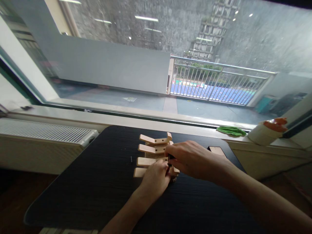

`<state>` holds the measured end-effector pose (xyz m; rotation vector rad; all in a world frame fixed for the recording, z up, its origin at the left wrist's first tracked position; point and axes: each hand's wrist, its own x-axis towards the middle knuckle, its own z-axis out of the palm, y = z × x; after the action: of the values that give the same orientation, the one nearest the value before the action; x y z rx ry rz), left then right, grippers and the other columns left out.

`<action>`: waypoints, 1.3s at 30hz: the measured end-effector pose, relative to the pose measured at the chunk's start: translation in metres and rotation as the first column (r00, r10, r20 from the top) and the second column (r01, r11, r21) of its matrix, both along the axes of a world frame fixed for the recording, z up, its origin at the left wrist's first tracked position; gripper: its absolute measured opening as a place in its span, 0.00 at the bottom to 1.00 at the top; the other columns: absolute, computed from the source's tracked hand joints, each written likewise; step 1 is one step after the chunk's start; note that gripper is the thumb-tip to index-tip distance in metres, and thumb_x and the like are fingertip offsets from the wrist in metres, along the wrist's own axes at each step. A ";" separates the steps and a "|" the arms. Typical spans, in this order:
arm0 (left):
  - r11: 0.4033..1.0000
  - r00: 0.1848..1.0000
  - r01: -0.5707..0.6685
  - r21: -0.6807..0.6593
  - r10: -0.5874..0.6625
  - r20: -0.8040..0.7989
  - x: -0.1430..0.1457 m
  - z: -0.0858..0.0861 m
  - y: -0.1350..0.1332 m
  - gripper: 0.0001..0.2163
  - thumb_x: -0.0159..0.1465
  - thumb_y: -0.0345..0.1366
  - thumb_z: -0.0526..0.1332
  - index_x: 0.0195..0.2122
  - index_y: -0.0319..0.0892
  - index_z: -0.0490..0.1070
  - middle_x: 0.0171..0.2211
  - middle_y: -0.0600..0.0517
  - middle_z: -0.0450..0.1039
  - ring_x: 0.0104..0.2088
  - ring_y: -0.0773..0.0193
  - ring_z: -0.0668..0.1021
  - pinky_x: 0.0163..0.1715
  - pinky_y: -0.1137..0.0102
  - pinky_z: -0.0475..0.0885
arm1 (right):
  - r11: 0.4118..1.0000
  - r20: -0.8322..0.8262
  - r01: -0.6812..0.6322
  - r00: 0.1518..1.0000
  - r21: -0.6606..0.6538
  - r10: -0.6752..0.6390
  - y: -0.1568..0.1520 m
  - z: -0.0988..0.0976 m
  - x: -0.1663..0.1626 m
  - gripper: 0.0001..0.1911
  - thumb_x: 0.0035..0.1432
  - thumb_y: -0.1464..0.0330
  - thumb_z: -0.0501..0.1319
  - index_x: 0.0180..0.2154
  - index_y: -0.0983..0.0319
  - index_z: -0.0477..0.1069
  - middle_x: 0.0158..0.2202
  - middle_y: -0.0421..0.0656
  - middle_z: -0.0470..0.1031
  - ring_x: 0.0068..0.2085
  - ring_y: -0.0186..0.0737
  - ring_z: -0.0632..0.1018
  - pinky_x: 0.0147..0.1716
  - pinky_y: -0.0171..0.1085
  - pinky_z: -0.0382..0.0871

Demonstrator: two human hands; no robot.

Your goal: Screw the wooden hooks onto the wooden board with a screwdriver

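Observation:
A pale wooden hook rack (155, 149) lies on the dark table, its several angled hooks side by side with dark screw holes in them. My right hand (186, 159) is closed around the dark handle of what looks like a screwdriver (170, 157), held over the rack's right side. Its tip is hidden by my fingers. My left hand (157, 177) lies over the nearer hooks, fingers closed on the rack right beside the tool. A small screw (131, 159) lies on the table, left of the rack.
The black table (97, 195) has rounded corners and stands against the windowsill (156, 121). A phone-like flat object (217, 151) lies behind my right forearm. On the sill are a green cloth (231, 131) and a white container (262, 132). A radiator (48, 131) stands left.

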<state>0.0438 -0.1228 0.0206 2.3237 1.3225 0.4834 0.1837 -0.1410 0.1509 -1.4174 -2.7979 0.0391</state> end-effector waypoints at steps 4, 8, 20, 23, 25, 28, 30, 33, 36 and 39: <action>1.000 1.000 -0.005 0.002 0.005 0.003 0.001 0.001 -0.001 0.07 0.59 0.34 0.52 0.33 0.42 0.68 0.34 0.50 0.70 0.38 0.62 0.73 0.36 0.71 0.63 | 0.998 -0.006 0.024 1.000 0.064 -0.024 -0.001 -0.006 -0.001 0.05 0.58 0.67 0.54 0.36 0.63 0.62 0.31 0.42 0.74 0.28 0.37 0.74 0.21 0.33 0.49; 0.999 0.999 -0.032 0.001 0.032 0.002 0.003 0.001 -0.001 0.06 0.59 0.35 0.53 0.34 0.42 0.68 0.33 0.50 0.70 0.38 0.62 0.73 0.36 0.71 0.63 | 0.993 0.007 0.060 0.998 0.104 -0.061 -0.002 -0.013 0.003 0.07 0.58 0.64 0.53 0.36 0.62 0.62 0.26 0.40 0.73 0.23 0.36 0.73 0.18 0.34 0.45; 0.999 1.000 -0.012 0.038 0.012 0.007 0.002 -0.001 -0.001 0.07 0.58 0.32 0.53 0.36 0.43 0.68 0.34 0.51 0.71 0.37 0.63 0.73 0.35 0.71 0.63 | 1.000 0.014 0.000 1.000 -0.024 0.001 -0.002 0.006 0.003 0.06 0.57 0.65 0.54 0.34 0.59 0.67 0.32 0.39 0.75 0.32 0.37 0.75 0.24 0.33 0.51; 1.000 1.000 -0.010 0.027 0.011 -0.017 0.002 0.000 -0.001 0.07 0.58 0.32 0.52 0.35 0.43 0.68 0.33 0.50 0.71 0.36 0.63 0.73 0.34 0.71 0.63 | 0.996 -0.003 -0.023 1.000 -0.087 0.023 -0.004 0.008 0.005 0.06 0.58 0.68 0.53 0.35 0.59 0.68 0.34 0.40 0.75 0.35 0.37 0.75 0.27 0.32 0.55; 1.000 1.000 -0.009 0.019 0.009 -0.016 0.002 0.000 -0.001 0.07 0.59 0.34 0.52 0.35 0.43 0.68 0.34 0.50 0.71 0.37 0.62 0.73 0.35 0.71 0.63 | 0.997 0.020 0.005 1.000 -0.073 -0.004 -0.004 0.007 0.003 0.07 0.58 0.68 0.53 0.34 0.61 0.68 0.33 0.41 0.75 0.34 0.38 0.75 0.25 0.33 0.54; 1.000 1.000 -0.010 0.016 0.010 0.000 0.002 -0.001 -0.002 0.06 0.59 0.34 0.52 0.34 0.43 0.68 0.34 0.50 0.71 0.38 0.62 0.73 0.36 0.71 0.63 | 0.999 0.062 0.040 0.997 -0.018 -0.039 -0.001 0.002 -0.001 0.07 0.59 0.66 0.53 0.33 0.62 0.67 0.30 0.41 0.75 0.29 0.38 0.75 0.22 0.33 0.51; 1.000 1.000 -0.020 0.020 0.020 -0.004 0.001 -0.002 -0.002 0.06 0.59 0.33 0.52 0.33 0.43 0.68 0.34 0.50 0.71 0.37 0.62 0.73 0.35 0.71 0.63 | 0.998 0.080 0.056 0.995 0.024 -0.058 0.002 -0.001 -0.004 0.08 0.59 0.66 0.52 0.33 0.62 0.67 0.28 0.41 0.74 0.27 0.38 0.75 0.21 0.33 0.50; 0.999 0.999 -0.032 0.016 0.032 -0.010 0.001 -0.002 -0.003 0.07 0.59 0.33 0.52 0.32 0.43 0.68 0.32 0.50 0.71 0.35 0.62 0.73 0.33 0.71 0.62 | 0.996 0.096 0.078 0.992 0.051 -0.083 0.003 -0.001 -0.005 0.11 0.60 0.65 0.51 0.30 0.62 0.67 0.27 0.42 0.74 0.26 0.39 0.75 0.21 0.34 0.49; 1.000 1.000 -0.030 0.010 0.030 -0.002 0.001 -0.001 -0.002 0.07 0.59 0.33 0.52 0.32 0.42 0.68 0.33 0.50 0.71 0.36 0.63 0.73 0.35 0.71 0.63 | 0.998 0.062 0.056 0.996 0.022 -0.058 -0.001 0.005 0.001 0.09 0.59 0.65 0.52 0.32 0.61 0.68 0.29 0.41 0.75 0.29 0.39 0.75 0.23 0.34 0.52; 1.000 1.000 -0.016 0.016 0.016 0.003 0.002 -0.002 -0.001 0.06 0.58 0.32 0.53 0.34 0.42 0.68 0.34 0.50 0.70 0.38 0.63 0.73 0.37 0.71 0.63 | 1.000 0.008 -0.008 1.000 -0.029 0.008 -0.005 0.010 0.008 0.07 0.57 0.66 0.54 0.38 0.58 0.68 0.34 0.40 0.75 0.33 0.38 0.75 0.26 0.33 0.55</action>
<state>0.0454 -0.1233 0.0189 2.3261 1.3421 0.5039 0.1914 -0.1462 0.1610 -1.4152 -2.8209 0.0742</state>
